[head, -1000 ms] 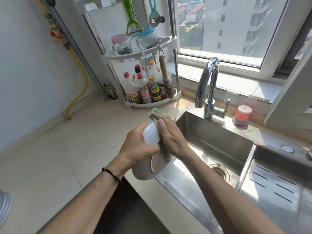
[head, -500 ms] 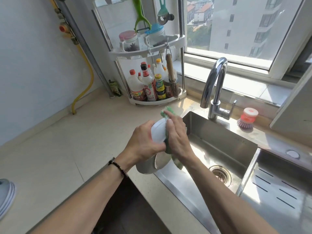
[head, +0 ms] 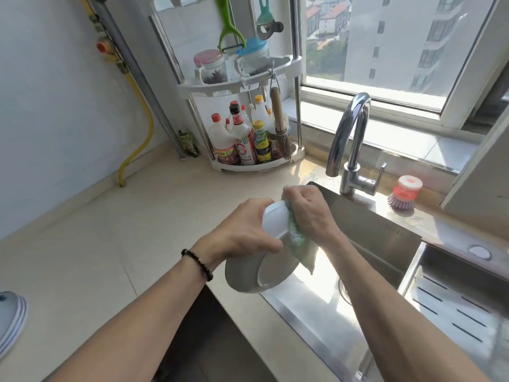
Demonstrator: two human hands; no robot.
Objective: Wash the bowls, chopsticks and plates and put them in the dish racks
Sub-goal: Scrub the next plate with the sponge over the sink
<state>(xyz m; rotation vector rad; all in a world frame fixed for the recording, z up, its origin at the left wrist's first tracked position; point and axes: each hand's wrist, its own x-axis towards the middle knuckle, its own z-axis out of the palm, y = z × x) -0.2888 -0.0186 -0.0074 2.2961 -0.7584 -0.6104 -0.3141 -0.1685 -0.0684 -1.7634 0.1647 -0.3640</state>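
Here the left hand [head: 242, 230] grips the bowl [head: 272, 260] on edge over the sink [head: 385, 238] rim, mouth facing right, where the right hand [head: 311, 213] clutches a cloth [head: 298, 244] against its inside.

arms [head: 154, 321] — bare, no sleeves | left wrist — dark beaded bracelet [head: 197, 263]

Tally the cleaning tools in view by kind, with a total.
Green cloth, gripped by the right hand against the bowl: 1
Red-topped dish brush beside the faucet: 1
Bamboo whisk brush hanging on the rack: 1
Total: 3
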